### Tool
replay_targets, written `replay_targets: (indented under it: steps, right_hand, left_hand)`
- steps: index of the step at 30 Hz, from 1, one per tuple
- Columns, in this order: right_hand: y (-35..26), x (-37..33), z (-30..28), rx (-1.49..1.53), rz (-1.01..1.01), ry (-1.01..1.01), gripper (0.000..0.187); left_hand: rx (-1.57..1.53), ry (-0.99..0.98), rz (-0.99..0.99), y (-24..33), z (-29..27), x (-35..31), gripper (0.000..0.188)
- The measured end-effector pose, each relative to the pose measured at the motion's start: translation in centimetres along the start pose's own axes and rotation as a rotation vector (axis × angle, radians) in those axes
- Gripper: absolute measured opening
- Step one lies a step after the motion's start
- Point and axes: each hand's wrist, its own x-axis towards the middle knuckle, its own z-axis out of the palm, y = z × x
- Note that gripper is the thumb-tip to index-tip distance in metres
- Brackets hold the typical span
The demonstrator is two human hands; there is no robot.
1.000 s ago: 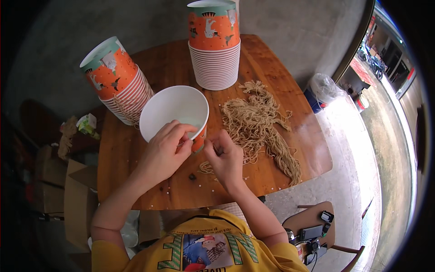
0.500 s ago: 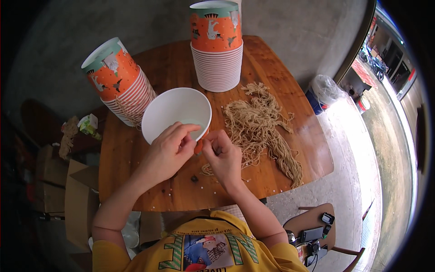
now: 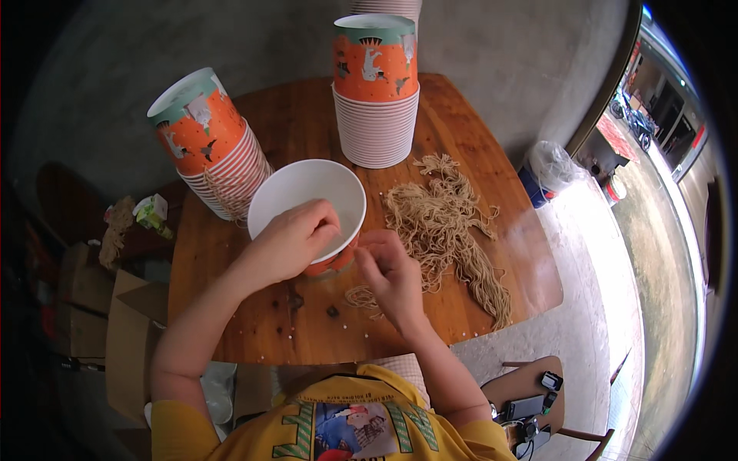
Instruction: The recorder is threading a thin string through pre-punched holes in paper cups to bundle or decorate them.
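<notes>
At your far left, a bundle of tan cord [image 3: 118, 234] hangs beside a green-and-white packet [image 3: 151, 211], with an open cardboard box [image 3: 131, 338] below them. On the left of your wooden table [image 3: 231, 330] stands a stack of nested paper tubs [image 3: 201, 154], upside down, the top one printed orange and green, with a few tan strands against its lower rims. Just beside it is the single tub [image 3: 307, 178], its white mouth open upward and close in front of you. Your left hand [image 3: 292, 238] reaches over its near rim, fingers curled inside the opening; you cannot tell from here whether they pinch anything. Behind the tub rises a second, taller-looking upside-down stack [image 3: 377, 96]. Your right hand [image 3: 393, 275] is apart from the left, just outside the tub's right side, fingers bent toward the wall; its fingertips are too unclear to tell whether they hold something. Right of that hand spreads a loose, tangled heap of tan cord [image 3: 446, 230]. Farther right are a chair [image 3: 500, 392] bearing small devices and a blue bin [image 3: 536, 187] lined with clear plastic.
</notes>
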Motion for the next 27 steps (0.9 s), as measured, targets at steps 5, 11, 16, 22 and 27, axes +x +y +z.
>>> replay_targets:
  steps: [5,11,16,22,27]
  right_hand:
    - [-1.0,1.4,-1.1,0.094,0.026,-0.016,0.015]
    - [-1.4,2.6,-0.3,0.349,0.134,-0.177,0.01]
    - [-1.1,2.5,-0.1,0.357,0.187,-0.158,0.01]
    - [-1.0,2.8,-0.2,0.442,0.191,-0.182,0.008]
    - [-3.0,3.1,-2.7,0.317,0.132,-0.333,0.016]
  left_hand:
    - [-0.006,0.171,0.121,1.3,-0.1,0.0,0.006]
    - [-0.353,0.034,-0.004,0.1,0.8,0.0,0.018]
    - [-0.659,-0.178,-0.218,0.0,0.3,0.4,0.039]
    - [-0.772,-0.201,-0.396,-0.3,0.3,0.6,0.033]
    - [-0.659,-0.177,-0.322,-0.2,0.1,0.9,0.022]
